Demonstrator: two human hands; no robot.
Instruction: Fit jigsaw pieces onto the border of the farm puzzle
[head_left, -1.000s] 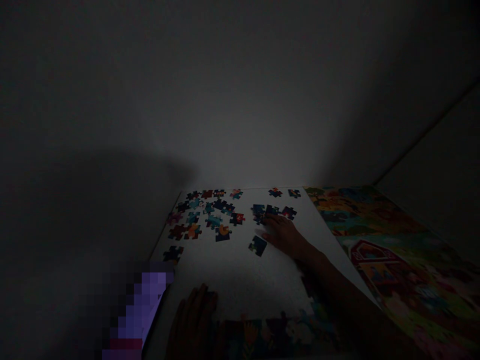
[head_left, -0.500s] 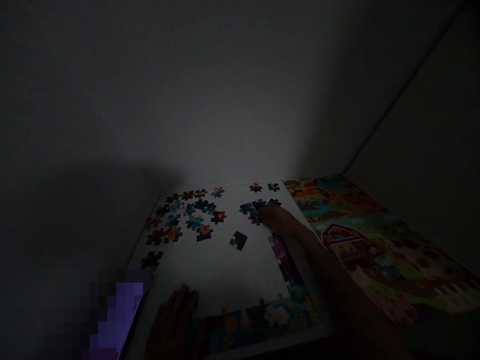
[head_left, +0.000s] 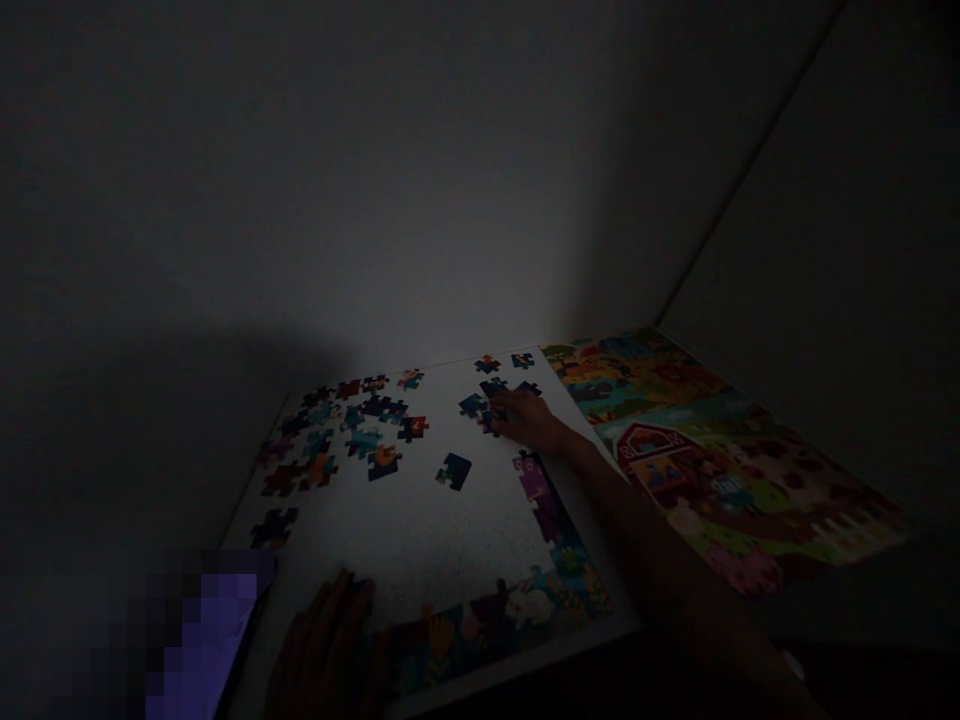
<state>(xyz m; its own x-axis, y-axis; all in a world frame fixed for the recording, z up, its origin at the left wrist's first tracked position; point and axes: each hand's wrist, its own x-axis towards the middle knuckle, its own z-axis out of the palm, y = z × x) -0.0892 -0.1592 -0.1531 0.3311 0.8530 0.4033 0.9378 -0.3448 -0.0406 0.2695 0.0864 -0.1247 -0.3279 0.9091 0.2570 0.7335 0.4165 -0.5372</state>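
Observation:
My right hand (head_left: 529, 420) is at the upper right of a white board (head_left: 405, 540), its fingers closed on a dark puzzle piece (head_left: 493, 418) in a small group of dark blue pieces. The piece is partly covered by the fingertips. My left hand (head_left: 322, 640) lies flat with fingers stretched out at the board's lower left, beside the joined bottom border strip (head_left: 480, 625). Up the right side runs a joined strip with a purple figure (head_left: 540, 495). One loose dark blue piece (head_left: 454, 471) lies in the middle of the board.
Several loose puzzle pieces (head_left: 364, 441) lie scattered at the board's upper left. Two pieces lie near the back edge, one of them an orange-and-blue piece (head_left: 487, 364). To the right is a colourful farm picture sheet (head_left: 720, 480). A lit, blurred-out screen (head_left: 214, 630) stands at lower left. A wall (head_left: 420, 200) rises behind.
The view has shifted, so everything appears a little further left. My right hand stays at the same group of pieces with only slight finger movement. My left hand remains flat on the board.

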